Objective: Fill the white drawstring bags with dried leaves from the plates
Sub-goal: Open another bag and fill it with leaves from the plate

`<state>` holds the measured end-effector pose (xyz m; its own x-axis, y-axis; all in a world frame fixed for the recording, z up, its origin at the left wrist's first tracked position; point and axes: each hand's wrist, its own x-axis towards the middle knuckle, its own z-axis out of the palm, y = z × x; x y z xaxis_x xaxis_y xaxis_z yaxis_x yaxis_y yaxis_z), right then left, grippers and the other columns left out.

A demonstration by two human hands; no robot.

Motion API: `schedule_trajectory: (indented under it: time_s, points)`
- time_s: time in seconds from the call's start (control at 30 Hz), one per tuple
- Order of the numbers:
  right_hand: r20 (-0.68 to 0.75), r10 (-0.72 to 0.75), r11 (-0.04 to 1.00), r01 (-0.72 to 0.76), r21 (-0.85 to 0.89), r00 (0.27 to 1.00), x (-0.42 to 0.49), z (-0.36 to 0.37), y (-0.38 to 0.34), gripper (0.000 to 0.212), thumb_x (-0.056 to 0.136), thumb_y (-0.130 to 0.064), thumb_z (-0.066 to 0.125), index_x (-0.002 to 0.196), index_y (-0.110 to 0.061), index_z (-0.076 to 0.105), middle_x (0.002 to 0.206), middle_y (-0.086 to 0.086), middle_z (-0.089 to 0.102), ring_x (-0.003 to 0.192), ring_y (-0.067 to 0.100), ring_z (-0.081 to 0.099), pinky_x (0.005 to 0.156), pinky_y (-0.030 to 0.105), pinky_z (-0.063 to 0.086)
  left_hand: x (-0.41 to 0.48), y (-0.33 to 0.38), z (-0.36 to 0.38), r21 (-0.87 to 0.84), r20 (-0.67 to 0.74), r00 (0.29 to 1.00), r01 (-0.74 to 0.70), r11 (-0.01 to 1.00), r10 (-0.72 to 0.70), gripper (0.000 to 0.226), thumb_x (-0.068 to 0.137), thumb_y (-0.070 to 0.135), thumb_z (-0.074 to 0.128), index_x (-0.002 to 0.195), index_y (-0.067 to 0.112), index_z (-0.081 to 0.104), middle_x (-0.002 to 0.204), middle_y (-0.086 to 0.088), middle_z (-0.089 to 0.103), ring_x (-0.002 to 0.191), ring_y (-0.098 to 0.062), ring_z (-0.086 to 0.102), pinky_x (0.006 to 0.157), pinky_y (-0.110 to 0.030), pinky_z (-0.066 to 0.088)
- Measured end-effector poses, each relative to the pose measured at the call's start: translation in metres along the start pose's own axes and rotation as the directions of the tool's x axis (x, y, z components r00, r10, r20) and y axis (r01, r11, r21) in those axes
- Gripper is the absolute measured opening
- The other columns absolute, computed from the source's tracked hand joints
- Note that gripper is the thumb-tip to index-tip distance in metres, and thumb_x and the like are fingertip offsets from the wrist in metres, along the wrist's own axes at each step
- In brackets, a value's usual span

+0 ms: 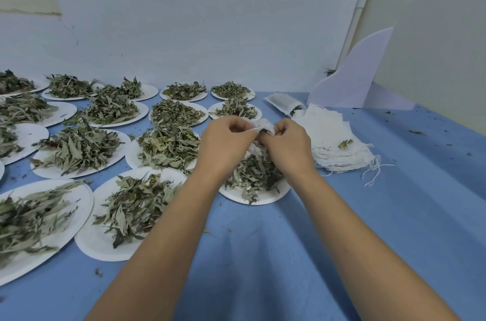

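Left hand (226, 142) and right hand (286, 144) are meeting backs-up with fingers curled, both pinching one white drawstring bag (264, 127) between them. The bag is bunching at the fingertips and is mostly hidden, so its long axis and the way its mouth points cannot be read. It is hanging just above the near plate (252, 198), which is carrying dried leaves (252, 173).

Just to the right, a stack of empty bags (334, 136) is lying flat, strings trailing toward the near right. Beyond it a filled bag (282, 102) is lying with its long axis running far-left to near-right, leafy end toward the stack.

The desk (381, 215) is wearing a blue cover scattered with leaf crumbs. More leaf plates (79, 152) are filling its left side. A white curved board (352, 76) is standing in the corner against the pale wall (210, 18).
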<state>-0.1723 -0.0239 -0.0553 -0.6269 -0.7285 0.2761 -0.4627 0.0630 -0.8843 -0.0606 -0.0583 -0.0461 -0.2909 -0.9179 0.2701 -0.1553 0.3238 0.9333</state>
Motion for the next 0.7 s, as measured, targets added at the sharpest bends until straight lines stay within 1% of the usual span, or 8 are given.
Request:
schedule_trajectory:
  time_s: [0.07, 0.1, 0.17, 0.3, 0.4, 0.47, 0.6, 0.7]
  points:
    - [0.096, 0.057, 0.983, -0.072, 0.168, 0.994, -0.001, -0.001, -0.004, 0.023, 0.079, -0.016, 0.072, 0.073, -0.017, 0.049, 0.062, -0.003, 0.058, 0.058, 0.014, 0.058, 0.060, 0.030, 0.050, -0.001, -0.001, 0.003, 0.094, -0.104, 0.994, -0.031, 0.995, 0.041, 0.005, 0.088, 0.021, 0.060, 0.084, 0.018, 0.061, 0.082, 0.006, 0.062, 0.066, -0.004, 0.052, 0.057, -0.012, 0.038]
    - [0.164, 0.071, 0.959, -0.112, 0.261, 0.984, -0.001, -0.001, -0.007, 0.020, 0.080, -0.013, 0.071, 0.078, -0.015, 0.052, 0.062, -0.001, 0.061, 0.055, 0.013, 0.060, 0.062, 0.030, 0.053, -0.002, -0.002, 0.004, 0.131, -0.138, 0.988, -0.057, 0.990, 0.075, 0.004, 0.091, 0.023, 0.057, 0.091, 0.019, 0.058, 0.090, 0.005, 0.060, 0.072, -0.002, 0.051, 0.059, -0.011, 0.037]
    - [0.245, 0.069, 0.924, -0.154, 0.349, 0.967, -0.003, -0.001, -0.009, 0.014, 0.082, -0.008, 0.070, 0.085, -0.010, 0.057, 0.067, 0.003, 0.065, 0.057, 0.013, 0.063, 0.068, 0.029, 0.057, -0.003, -0.004, 0.005, 0.112, -0.159, 0.983, -0.079, 0.991, 0.096, 0.015, 0.091, 0.030, 0.056, 0.103, 0.021, 0.054, 0.103, 0.003, 0.057, 0.087, -0.008, 0.053, 0.067, -0.020, 0.038]
    - [0.224, 0.050, 0.955, -0.112, 0.275, 0.973, -0.004, -0.001, -0.009, 0.014, 0.081, -0.004, 0.069, 0.095, -0.004, 0.067, 0.083, 0.013, 0.071, 0.076, 0.023, 0.070, 0.076, 0.031, 0.058, -0.004, -0.004, 0.004, -0.021, -0.120, 0.992, -0.046, 0.999, 0.043, 0.019, 0.087, 0.028, 0.065, 0.101, 0.028, 0.053, 0.094, 0.019, 0.054, 0.093, -0.008, 0.055, 0.074, -0.023, 0.043]
    - [0.297, 0.014, 0.964, -0.092, 0.250, 0.955, -0.005, -0.005, -0.010, 0.020, 0.079, 0.000, 0.071, 0.098, -0.003, 0.069, 0.081, 0.011, 0.070, 0.068, 0.013, 0.067, 0.064, 0.020, 0.054, -0.002, -0.007, 0.001, -0.084, -0.156, 0.988, -0.003, 0.996, -0.010, 0.017, 0.083, 0.019, 0.069, 0.093, 0.025, 0.056, 0.090, 0.011, 0.058, 0.084, -0.013, 0.059, 0.071, -0.027, 0.048]
    - [0.314, -0.022, 0.977, -0.046, 0.207, 0.949, -0.006, -0.008, -0.013, 0.017, 0.078, -0.002, 0.073, 0.093, -0.007, 0.072, 0.077, 0.007, 0.071, 0.066, 0.010, 0.066, 0.063, 0.018, 0.052, 0.001, -0.009, -0.001, -0.078, -0.178, 0.984, 0.004, 0.997, -0.018, 0.021, 0.081, 0.015, 0.071, 0.090, 0.023, 0.055, 0.086, 0.008, 0.057, 0.076, -0.010, 0.058, 0.065, -0.023, 0.047]
    - [0.199, -0.145, 0.989, 0.138, 0.051, 0.969, -0.010, -0.007, -0.022, 0.014, 0.076, -0.011, 0.071, 0.071, -0.024, 0.070, 0.063, -0.002, 0.069, 0.062, 0.008, 0.065, 0.067, 0.024, 0.054, 0.004, -0.012, -0.004, 0.036, -0.234, 0.972, -0.029, 0.999, 0.036, 0.021, 0.080, 0.004, 0.063, 0.076, 0.020, 0.051, 0.069, 0.009, 0.051, 0.055, -0.003, 0.044, 0.045, -0.009, 0.033]
    - [0.199, -0.210, 0.978, 0.206, 0.043, 0.957, -0.015, -0.004, -0.029, 0.019, 0.074, -0.011, 0.067, 0.063, -0.026, 0.065, 0.055, -0.006, 0.065, 0.061, 0.011, 0.064, 0.060, 0.019, 0.049, 0.003, -0.013, -0.005, 0.095, -0.312, 0.949, -0.012, 0.995, 0.041, 0.025, 0.080, -0.002, 0.059, 0.073, 0.019, 0.047, 0.069, 0.008, 0.050, 0.054, -0.003, 0.041, 0.043, -0.008, 0.034]
